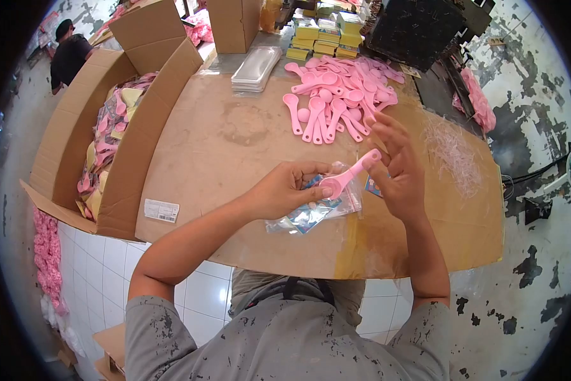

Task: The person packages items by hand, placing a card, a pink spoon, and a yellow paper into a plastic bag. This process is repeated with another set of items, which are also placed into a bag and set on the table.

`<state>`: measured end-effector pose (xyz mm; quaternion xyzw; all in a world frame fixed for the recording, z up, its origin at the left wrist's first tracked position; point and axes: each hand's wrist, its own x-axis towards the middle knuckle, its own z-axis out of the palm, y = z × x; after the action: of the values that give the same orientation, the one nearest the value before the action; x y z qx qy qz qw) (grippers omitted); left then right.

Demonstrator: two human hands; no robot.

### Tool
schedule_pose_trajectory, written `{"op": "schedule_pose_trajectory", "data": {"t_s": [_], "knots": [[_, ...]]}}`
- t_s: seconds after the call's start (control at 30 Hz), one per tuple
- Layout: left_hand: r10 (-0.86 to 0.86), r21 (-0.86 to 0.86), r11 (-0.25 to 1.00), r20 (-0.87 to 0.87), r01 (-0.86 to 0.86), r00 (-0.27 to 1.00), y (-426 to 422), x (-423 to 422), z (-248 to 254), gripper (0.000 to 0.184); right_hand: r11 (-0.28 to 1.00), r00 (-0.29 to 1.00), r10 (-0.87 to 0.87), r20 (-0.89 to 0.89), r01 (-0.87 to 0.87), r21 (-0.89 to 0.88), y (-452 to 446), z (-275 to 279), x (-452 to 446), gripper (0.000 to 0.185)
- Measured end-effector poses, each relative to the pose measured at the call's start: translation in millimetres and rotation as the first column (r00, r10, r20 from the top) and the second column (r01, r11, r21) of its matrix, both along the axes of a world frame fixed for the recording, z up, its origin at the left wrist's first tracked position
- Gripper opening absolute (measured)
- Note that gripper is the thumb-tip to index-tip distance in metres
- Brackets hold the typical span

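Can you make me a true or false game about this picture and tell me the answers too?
1. The spoon by the left hand is pink. True.
2. The big cardboard box is shut. False: the box is open, and pink and yellow things show inside.
3. The left hand holds a clear plastic packet. True.
4. The person's sleeves are bright red. False: the left sleeve and right sleeve are grey with dark marks.
5. A heap of pink spoons lies on the table. True.
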<state>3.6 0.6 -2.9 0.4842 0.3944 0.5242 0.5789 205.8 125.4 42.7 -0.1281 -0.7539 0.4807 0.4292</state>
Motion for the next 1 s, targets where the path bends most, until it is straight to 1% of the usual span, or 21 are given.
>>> {"op": "schedule_pose_trajectory", "data": {"t_s": [0.03, 0.07, 0.13, 0.23, 0.33, 0.43, 0.53, 0.63, 0.73, 0.83, 0.87, 0.93, 1.0], "knots": [[0.014, 0.013, 1.0, 0.014, -0.014, 1.0, 0, 0, -1, 0.045, 0.99, 0.998, -0.023, -0.059, 0.014, -0.143, -1, 1, -2, 0.044], [0.013, 0.016, 1.0, -0.006, -0.013, 1.0, 0, 0, -3, 0.045, 0.968, 0.999, 0.038, -0.002, -0.037, -0.25, 3, 0, 2, 0.042], [0.008, 0.021, 1.0, -0.048, -0.007, 0.999, 1, -2, -2, 0.045, 0.882, 0.981, 0.172, 0.09, -0.112, -0.458, 16, -4, 11, 0.04], [0.014, -0.063, 0.998, -0.164, -0.025, 0.986, -4, -3, 14, 0.044, 0.96, 0.978, 0.098, 0.182, -0.045, -0.276, 11, -19, 10, 0.038], [-0.013, -0.074, 0.997, -0.11, 0.005, 0.994, -3, -2, 8, 0.046, 0.998, 0.969, 0.064, 0.237, -0.064, -0.009, -1, -13, 8, 0.038], [-0.028, -0.039, 0.999, -0.093, 0.024, 0.995, 0, -2, -8, 0.04, 0.989, 0.972, 0.145, 0.183, -0.14, -0.041, 1, -17, 9, 0.037], [-0.002, -0.047, 0.999, -0.031, 0.0, 1.0, 3, -5, -13, 0.036, 0.999, 0.973, 0.041, 0.227, -0.042, 0.0, 4, -21, 14, 0.035], [0.057, -0.004, 0.998, -0.01, -0.057, 0.998, 4, -5, -13, 0.029, 0.996, 0.988, 0.024, 0.152, -0.01, -0.09, -2, -19, 10, 0.034], [0.082, 0.003, 0.997, -0.079, -0.082, 0.993, -1, -4, -6, 0.024, 0.991, 0.989, 0.091, 0.113, -0.079, -0.11, -4, -22, 11, 0.036], [0.105, 0.07, 0.993, -0.072, -0.099, 0.992, -4, 3, 2, 0.02, 0.984, 0.991, 0.12, 0.065, -0.11, -0.141, -8, -29, 11, 0.037], [0.135, 0.125, 0.984, -0.075, -0.125, 0.988, -3, 3, 0, 0.02, 0.99, 0.98, 0.139, 0.14, -0.139, -0.007, -8, -26, 11, 0.039], [0.197, 0.234, 0.956, -0.074, -0.175, 0.978, -1, 2, -4, 0.019, 0.944, 0.946, 0.142, 0.29, -0.218, 0.248, -11, -14, 10, 0.046], [0.196, 0.165, 0.967, 0.016, -0.195, 0.981, 0, 1, 0, 0.019, 0.897, 0.942, 0.108, 0.319, -0.23, 0.376, -21, -16, 3, 0.063]]}}
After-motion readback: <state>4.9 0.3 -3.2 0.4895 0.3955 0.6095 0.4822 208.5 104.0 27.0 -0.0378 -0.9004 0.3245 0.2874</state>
